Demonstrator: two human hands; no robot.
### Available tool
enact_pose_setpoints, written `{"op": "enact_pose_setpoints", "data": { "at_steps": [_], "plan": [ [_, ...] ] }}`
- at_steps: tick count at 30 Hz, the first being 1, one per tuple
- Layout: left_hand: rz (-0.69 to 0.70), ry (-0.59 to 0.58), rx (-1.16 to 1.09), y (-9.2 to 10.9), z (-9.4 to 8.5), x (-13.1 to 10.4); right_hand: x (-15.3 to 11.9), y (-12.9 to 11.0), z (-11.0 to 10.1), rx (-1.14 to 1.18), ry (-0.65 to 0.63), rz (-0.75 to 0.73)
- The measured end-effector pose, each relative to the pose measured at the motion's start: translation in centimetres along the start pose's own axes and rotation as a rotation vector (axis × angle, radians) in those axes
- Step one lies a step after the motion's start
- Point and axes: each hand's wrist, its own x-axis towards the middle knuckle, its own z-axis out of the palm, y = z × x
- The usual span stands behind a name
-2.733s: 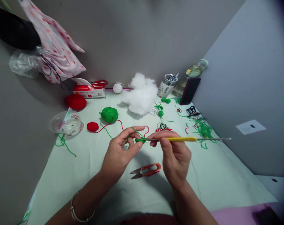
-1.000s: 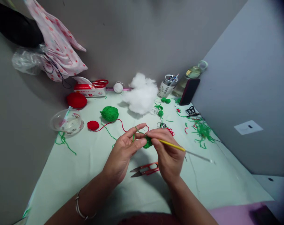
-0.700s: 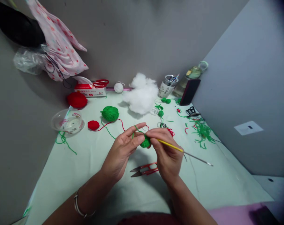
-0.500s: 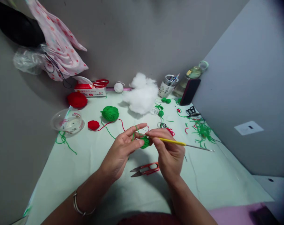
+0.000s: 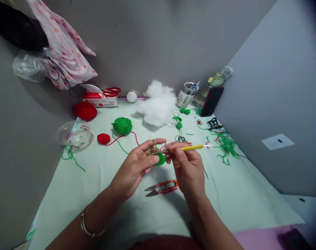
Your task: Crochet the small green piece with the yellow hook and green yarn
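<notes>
A small green crocheted piece [image 5: 160, 159] is pinched between the thumb and fingers of my left hand [image 5: 137, 163], whose index finger points out with green yarn looped over it. My right hand [image 5: 188, 166] grips a crochet hook [image 5: 191, 148] by its yellow handle. The hook's metal tip lies at the top of the green piece, near my left fingers. Orange-handled thread snips [image 5: 161, 188] lie on the cloth below my hands. Behind my left hand sit a green yarn ball [image 5: 122, 126] and a small red yarn ball [image 5: 104, 139].
White stuffing [image 5: 158, 104] lies at the back middle, beside a pen can [image 5: 187, 95], a bottle [image 5: 212, 85] and a leaning phone [image 5: 211, 101]. Green yarn scraps [image 5: 227, 146] are at right. A clear bowl [image 5: 75, 135], larger red ball [image 5: 85, 110] and tissue box [image 5: 100, 99] are left.
My right hand has turned and the hook has swung more level, its far end rising. The green piece has shifted slightly left, and a gap shows between it and my right fingers.
</notes>
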Motion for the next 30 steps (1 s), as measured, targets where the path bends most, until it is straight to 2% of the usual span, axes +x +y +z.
{"op": "enact_pose_setpoints", "data": {
  "at_steps": [4,8,12,16,21,26,30],
  "plan": [
    [0.046,-0.039,0.101,-0.8,-0.1,-0.1,-0.4,0.4,-0.1,-0.082,-0.003,-0.015],
    [0.029,-0.083,0.114,-0.9,-0.5,-0.1,0.0,0.3,0.0,-0.013,0.039,0.018],
    [0.012,-0.060,0.094,-1.0,-0.6,0.1,0.2,0.2,0.2,0.075,0.034,0.067],
    [0.047,-0.045,0.060,-1.3,-0.5,0.2,-0.1,0.4,0.4,0.065,0.022,0.110],
    [0.073,-0.010,0.070,-1.2,-0.3,0.2,-0.1,0.3,0.4,0.079,0.027,0.112],
    [0.097,0.010,0.192,-0.8,-0.6,0.3,0.2,0.0,0.6,0.177,0.077,0.115],
    [0.133,0.032,0.171,-0.8,-0.6,0.2,0.1,0.1,0.7,0.158,0.079,0.091]
  ]
}}
